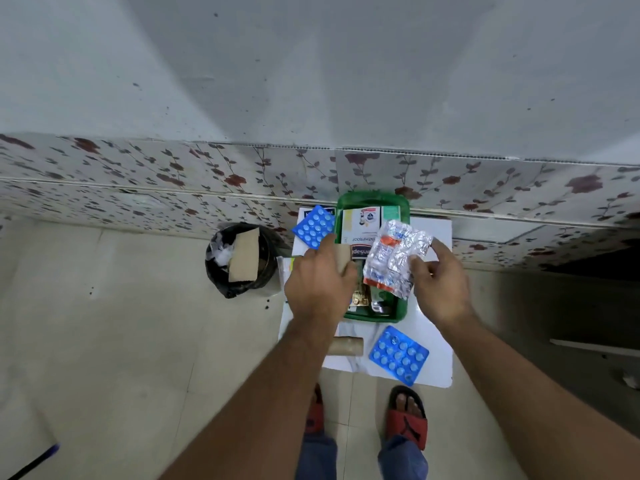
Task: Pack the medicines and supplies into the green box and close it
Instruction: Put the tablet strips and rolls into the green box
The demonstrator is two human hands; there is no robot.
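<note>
Green box (372,199) sits open on the white tabletop (440,233), right hand (438,282) pinching silver foil strips (398,258) over it, left hand (320,282) gripping a tan roll (343,258), blue blister packs (313,226) and (398,355) lying beside it.

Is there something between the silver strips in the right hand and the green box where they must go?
Nothing visible blocks them. The right hand holds the silver blister strips directly over the open green box. The box already holds a white carton. The left hand, holding a brown roll, is over the box's left edge.
</note>
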